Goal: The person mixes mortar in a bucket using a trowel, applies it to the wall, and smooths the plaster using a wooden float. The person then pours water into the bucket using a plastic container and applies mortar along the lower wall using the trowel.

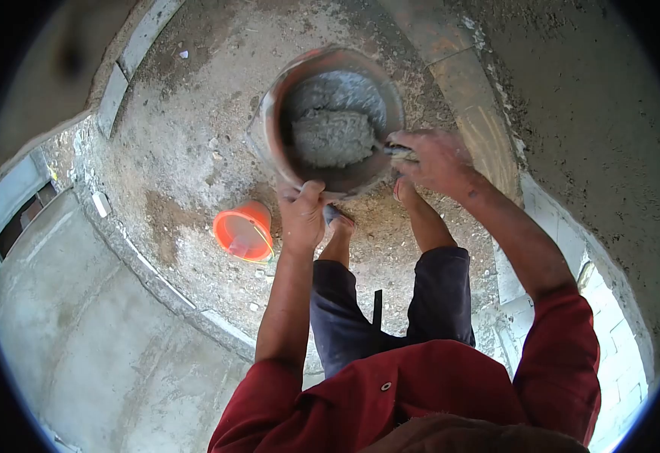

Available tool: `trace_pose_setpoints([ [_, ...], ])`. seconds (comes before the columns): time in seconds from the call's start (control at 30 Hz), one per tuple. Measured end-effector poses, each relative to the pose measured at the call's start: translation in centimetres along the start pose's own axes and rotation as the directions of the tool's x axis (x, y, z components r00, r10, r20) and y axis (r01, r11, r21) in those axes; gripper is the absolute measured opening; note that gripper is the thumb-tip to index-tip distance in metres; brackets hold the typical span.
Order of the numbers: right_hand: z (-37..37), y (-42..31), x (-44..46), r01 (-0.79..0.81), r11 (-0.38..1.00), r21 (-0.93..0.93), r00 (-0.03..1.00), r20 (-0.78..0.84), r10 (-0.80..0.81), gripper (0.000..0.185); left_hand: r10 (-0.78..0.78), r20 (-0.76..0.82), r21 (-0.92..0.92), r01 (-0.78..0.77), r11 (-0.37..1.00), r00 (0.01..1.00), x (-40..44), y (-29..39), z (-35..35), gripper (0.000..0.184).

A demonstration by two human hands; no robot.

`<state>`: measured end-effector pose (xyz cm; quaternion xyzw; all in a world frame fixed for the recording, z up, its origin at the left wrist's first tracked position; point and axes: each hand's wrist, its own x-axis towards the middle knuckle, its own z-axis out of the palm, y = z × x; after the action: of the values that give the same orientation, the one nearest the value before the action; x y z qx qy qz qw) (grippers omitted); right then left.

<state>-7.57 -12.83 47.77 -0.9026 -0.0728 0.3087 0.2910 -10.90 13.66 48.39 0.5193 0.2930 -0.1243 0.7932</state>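
Note:
A round bucket (269, 124) stands below me, with wet grey mortar (345, 87) inside. My left hand (302, 213) is closed on the near rim of the bucket, thumb over the edge. My right hand (437, 160) wraps round the handle of a trowel (399, 151) at the bucket's right side. A thick slab of mortar (334, 138) lies over the trowel's blade, covering it, within the bucket's opening. I cannot tell whether the blade touches the mortar beneath.
A small orange bucket (243, 230) with a yellow handle is tilted on the rough ground left of my feet. Smooth grey cement surfaces (118, 302) lie at left and right. A curved strip of boards (485, 140) runs along the right. Pale blocks (613, 340) show at lower right.

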Motion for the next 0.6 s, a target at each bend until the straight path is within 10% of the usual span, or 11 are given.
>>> trace_pose_setpoints([
  [0.37, 8.0, 1.1, 4.2, 0.18, 0.83, 0.527, 0.966, 0.065, -0.251, 0.044, -0.122, -0.295, 0.058, 0.145, 0.988, 0.948, -5.5, -0.9, -10.6, 0.072],
  [0.6, 2.1, 27.0, 9.2, -0.31, 0.615, 0.726, 0.941, 0.325, 0.091, 0.032, -0.212, -0.3, 0.011, 0.226, 0.974, 0.93, -5.9, -7.8, -10.0, 0.067],
])
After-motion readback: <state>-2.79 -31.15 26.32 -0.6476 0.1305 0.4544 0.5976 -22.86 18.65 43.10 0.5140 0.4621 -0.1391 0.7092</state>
